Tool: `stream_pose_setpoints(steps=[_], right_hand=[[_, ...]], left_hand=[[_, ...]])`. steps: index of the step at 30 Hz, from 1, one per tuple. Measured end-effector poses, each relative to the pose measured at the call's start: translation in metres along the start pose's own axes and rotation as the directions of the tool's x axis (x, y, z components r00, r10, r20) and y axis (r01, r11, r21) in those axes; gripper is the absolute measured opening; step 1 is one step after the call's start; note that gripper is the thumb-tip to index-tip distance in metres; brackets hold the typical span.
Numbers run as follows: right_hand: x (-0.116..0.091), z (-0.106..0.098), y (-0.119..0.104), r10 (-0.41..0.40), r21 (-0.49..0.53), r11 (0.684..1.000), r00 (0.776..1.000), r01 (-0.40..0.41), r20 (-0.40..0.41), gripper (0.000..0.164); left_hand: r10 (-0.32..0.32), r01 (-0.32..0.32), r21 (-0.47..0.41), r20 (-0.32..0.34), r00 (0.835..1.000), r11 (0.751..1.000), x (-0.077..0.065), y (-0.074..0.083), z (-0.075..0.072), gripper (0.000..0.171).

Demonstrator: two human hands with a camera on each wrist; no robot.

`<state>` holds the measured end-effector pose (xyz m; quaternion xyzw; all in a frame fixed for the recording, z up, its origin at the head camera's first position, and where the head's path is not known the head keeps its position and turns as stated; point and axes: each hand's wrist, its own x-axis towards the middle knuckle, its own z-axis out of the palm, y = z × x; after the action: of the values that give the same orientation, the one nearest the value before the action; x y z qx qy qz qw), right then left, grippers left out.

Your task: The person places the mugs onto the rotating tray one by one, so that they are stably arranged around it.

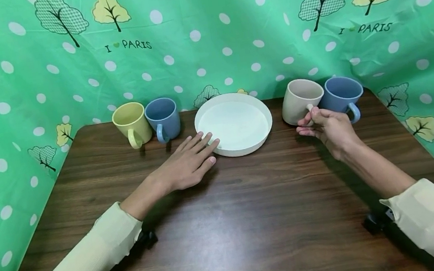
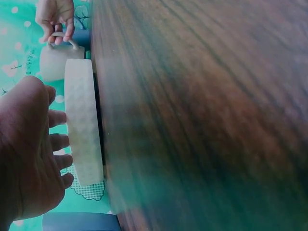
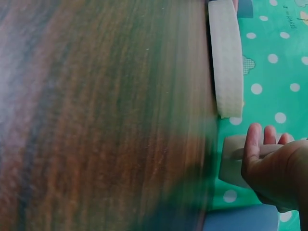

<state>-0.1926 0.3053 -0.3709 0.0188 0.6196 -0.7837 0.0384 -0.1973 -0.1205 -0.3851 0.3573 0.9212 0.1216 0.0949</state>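
In the head view a round white plate (image 1: 236, 126) with a raised rim stands at the back middle of the table. My left hand (image 1: 185, 163) is spread with straight fingers at its near left rim; whether they touch it I cannot tell. To the right, my right hand (image 1: 337, 130) pinches the handle of an off-white mug (image 1: 295, 105) between thumb and fingers. The mug is upright or slightly tilted, and the fingers cover most of its handle. Close behind that hand is a blue mug (image 1: 341, 90). The right wrist view also shows the fingers round the off-white mug's handle (image 3: 269, 150).
A yellow mug (image 1: 131, 119) and another blue mug (image 1: 163, 115) stand side by side at the back left, handles toward me. A green dotted curtain (image 1: 202, 31) hangs behind the dark wooden table (image 1: 246, 224) and along its sides.
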Motion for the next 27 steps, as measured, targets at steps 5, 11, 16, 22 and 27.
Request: stream_pose_setpoints(steps=[5, 11, 16, 22, 27], right_hand=[[-0.001, 0.005, -0.004, -0.018, -0.035, 0.999, 1.000, 0.019, 0.015, 0.035], [-0.002, 0.012, -0.010, -0.033, -0.085, 0.996, 0.999, 0.036, 0.036, 0.035], [-0.004, 0.021, -0.012, -0.065, -0.118, 0.990, 0.996, 0.073, 0.065, 0.034], [-0.005, 0.027, -0.013, -0.103, -0.152, 0.982, 0.990, 0.116, 0.092, 0.033], [-0.005, 0.031, -0.014, -0.117, -0.151, 0.979, 0.987, 0.134, 0.114, 0.033]], left_hand=[[-0.002, 0.002, -0.001, 0.007, 1.000, 1.000, 0.000, 0.000, -0.001, 0.063], [-0.005, 0.005, -0.018, 0.015, 1.000, 1.000, 0.000, -0.001, -0.001, 0.064], [-0.003, 0.003, -0.030, 0.012, 1.000, 1.000, -0.001, -0.002, -0.001, 0.063], [-0.002, 0.002, -0.029, 0.011, 1.000, 1.000, -0.002, -0.004, -0.001, 0.063], [0.002, -0.002, -0.027, 0.011, 1.000, 1.000, -0.001, -0.006, -0.001, 0.063]])
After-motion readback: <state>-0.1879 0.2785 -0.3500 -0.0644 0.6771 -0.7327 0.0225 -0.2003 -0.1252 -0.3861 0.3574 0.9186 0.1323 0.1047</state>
